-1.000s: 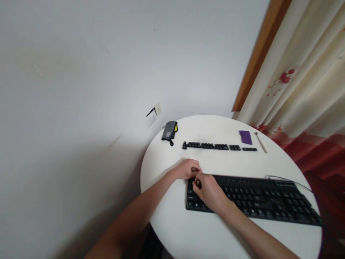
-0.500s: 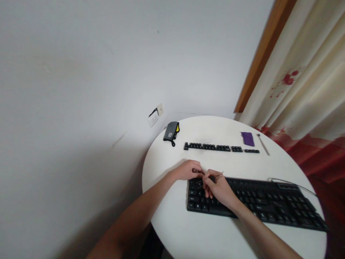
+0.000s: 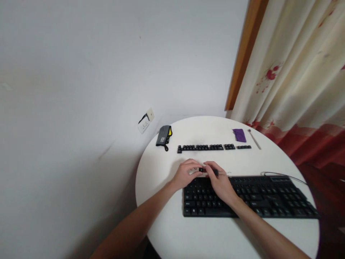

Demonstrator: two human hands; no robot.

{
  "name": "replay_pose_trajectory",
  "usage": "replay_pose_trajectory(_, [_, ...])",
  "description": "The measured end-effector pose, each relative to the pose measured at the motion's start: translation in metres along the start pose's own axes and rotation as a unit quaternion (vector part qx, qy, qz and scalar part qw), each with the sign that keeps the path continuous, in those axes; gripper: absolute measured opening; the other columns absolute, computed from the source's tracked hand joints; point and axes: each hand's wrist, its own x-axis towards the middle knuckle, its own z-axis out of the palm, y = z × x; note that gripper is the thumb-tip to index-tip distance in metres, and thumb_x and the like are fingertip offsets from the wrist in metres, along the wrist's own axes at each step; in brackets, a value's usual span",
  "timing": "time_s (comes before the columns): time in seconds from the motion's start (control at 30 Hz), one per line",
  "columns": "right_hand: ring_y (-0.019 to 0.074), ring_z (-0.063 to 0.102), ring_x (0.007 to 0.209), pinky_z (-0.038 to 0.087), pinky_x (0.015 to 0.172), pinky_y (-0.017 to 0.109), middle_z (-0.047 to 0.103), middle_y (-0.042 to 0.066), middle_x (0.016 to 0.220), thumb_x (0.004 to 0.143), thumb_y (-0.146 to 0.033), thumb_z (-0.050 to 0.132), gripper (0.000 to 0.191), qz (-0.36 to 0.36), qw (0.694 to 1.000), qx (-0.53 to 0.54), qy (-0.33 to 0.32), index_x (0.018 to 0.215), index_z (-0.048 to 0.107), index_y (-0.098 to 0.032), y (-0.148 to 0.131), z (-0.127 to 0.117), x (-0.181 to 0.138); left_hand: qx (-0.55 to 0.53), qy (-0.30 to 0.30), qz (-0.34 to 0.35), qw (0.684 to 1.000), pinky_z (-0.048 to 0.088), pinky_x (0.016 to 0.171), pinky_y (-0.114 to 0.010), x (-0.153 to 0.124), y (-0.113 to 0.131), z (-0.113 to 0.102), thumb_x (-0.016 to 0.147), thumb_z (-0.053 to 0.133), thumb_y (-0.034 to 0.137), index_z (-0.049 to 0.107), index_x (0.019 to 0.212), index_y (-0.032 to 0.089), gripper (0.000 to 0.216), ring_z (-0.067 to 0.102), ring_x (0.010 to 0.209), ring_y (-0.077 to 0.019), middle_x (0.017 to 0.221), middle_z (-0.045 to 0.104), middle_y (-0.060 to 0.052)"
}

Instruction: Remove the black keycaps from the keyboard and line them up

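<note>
A black keyboard (image 3: 258,198) lies across the front of the round white table. Above its upper left corner my left hand (image 3: 185,173) pinches a small black keycap (image 3: 201,169) between thumb and fingertips. Facing it, my right hand (image 3: 219,181) is closed around a dark-handled wire keycap puller (image 3: 215,172), much of which the fingers cover. The fingertips of both hands nearly meet at the keycap. Beyond them, a row of removed black keycaps (image 3: 202,147) runs across the table in several groups.
A grey pouch (image 3: 163,136) with a yellow patch sits at the table's back left. Toward the back right lie a purple cloth (image 3: 239,135) and a thin brush-like stick (image 3: 254,139). The keyboard's cable (image 3: 285,177) trails right. Wall and curtain (image 3: 272,104) border the table.
Both hands have lifted off the keyboard's upper left keys, and a keycap now shows between the left fingertips. The view has turned slightly right.
</note>
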Motion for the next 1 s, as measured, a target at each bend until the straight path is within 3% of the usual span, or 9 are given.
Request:
replay_pose_trajectory(0.07, [0.021, 0.066, 0.085, 0.052, 0.08, 0.033, 0.07, 0.007, 0.097, 0.09, -0.042, 0.049, 0.031, 0.006, 1.0, 0.012, -0.009, 0.099, 0.067, -0.017, 0.004, 0.001, 0.002, 0.016, 0.005, 0.007, 1.0, 0.05, 0.082, -0.033, 0.0, -0.001, 0.001, 0.082, 0.069, 0.027, 0.072, 0.095, 0.017, 0.017, 0.062, 0.087, -0.0185, 0.093, 0.067, -0.009])
replay_pose_trajectory(0.2, [0.0235, 0.067, 0.087, 0.053, 0.084, 0.036, 0.072, 0.009, 0.095, 0.088, -0.041, 0.053, 0.031, 0.002, 1.0, 0.019, 0.001, 0.097, 0.07, -0.017, 0.011, 0.002, 0.003, 0.05, 0.022, 0.022, 0.998, 0.051, 0.083, -0.034, -0.002, -0.001, 0.005, 0.085, 0.065, 0.026, 0.07, 0.099, 0.018, 0.017, 0.062, 0.091, -0.019, 0.096, 0.066, -0.009])
replay_pose_trajectory(0.43, [0.0231, 0.068, 0.081, 0.053, 0.081, 0.037, 0.073, 0.01, 0.093, 0.088, -0.038, 0.051, 0.031, -0.014, 0.999, -0.021, 0.028, 0.094, 0.072, -0.015, 0.01, 0.002, 0.001, 0.131, 0.008, 0.077, 0.988, 0.051, 0.084, -0.038, -0.002, 0.002, 0.009, 0.089, 0.06, 0.025, 0.07, 0.1, 0.02, 0.016, 0.062, 0.089, -0.0197, 0.096, 0.07, -0.008])
replay_pose_trajectory(0.67, [0.0228, 0.068, 0.074, 0.053, 0.076, 0.034, 0.074, 0.009, 0.082, 0.085, -0.038, 0.054, 0.029, 0.008, 0.997, -0.054, 0.047, 0.086, 0.072, -0.015, 0.014, -0.002, 0.004, 0.103, 0.018, 0.075, 0.992, 0.05, 0.085, -0.038, -0.004, 0.007, 0.012, 0.086, 0.063, 0.028, 0.07, 0.098, 0.021, 0.015, 0.064, 0.09, -0.0199, 0.095, 0.072, -0.008])
replay_pose_trajectory(0.8, [0.0213, 0.068, 0.07, 0.053, 0.071, 0.032, 0.073, 0.009, 0.076, 0.086, -0.039, 0.053, 0.03, 0.035, 0.998, -0.012, 0.044, 0.089, 0.071, -0.014, 0.013, -0.001, 0.005, 0.119, 0.046, 0.05, 0.991, 0.049, 0.085, -0.036, 0.008, 0.002, -0.005, 0.086, 0.065, 0.029, 0.071, 0.097, 0.02, 0.015, 0.062, 0.092, -0.0195, 0.096, 0.07, -0.007])
replay_pose_trajectory(0.9, [0.0206, 0.067, 0.07, 0.052, 0.07, 0.032, 0.072, 0.008, 0.075, 0.086, -0.04, 0.052, 0.031, 0.044, 0.998, 0.004, 0.042, 0.087, 0.07, -0.014, 0.012, 0.0, 0.005, 0.172, 0.06, 0.018, 0.983, 0.047, 0.088, -0.037, 0.028, -0.018, -0.031, 0.086, 0.064, 0.03, 0.072, 0.098, 0.022, 0.016, 0.061, 0.094, -0.0203, 0.098, 0.07, -0.007])
replay_pose_trajectory(1.0, [0.0208, 0.067, 0.07, 0.052, 0.07, 0.032, 0.072, 0.009, 0.075, 0.086, -0.041, 0.052, 0.032, 0.042, 0.998, 0.008, 0.036, 0.084, 0.07, -0.015, 0.013, 0.002, 0.005, 0.229, 0.013, 0.005, 0.973, 0.047, 0.084, -0.036, 0.041, -0.044, -0.053, 0.085, 0.065, 0.029, 0.072, 0.098, 0.023, 0.016, 0.06, 0.09, -0.0201, 0.096, 0.071, -0.006])
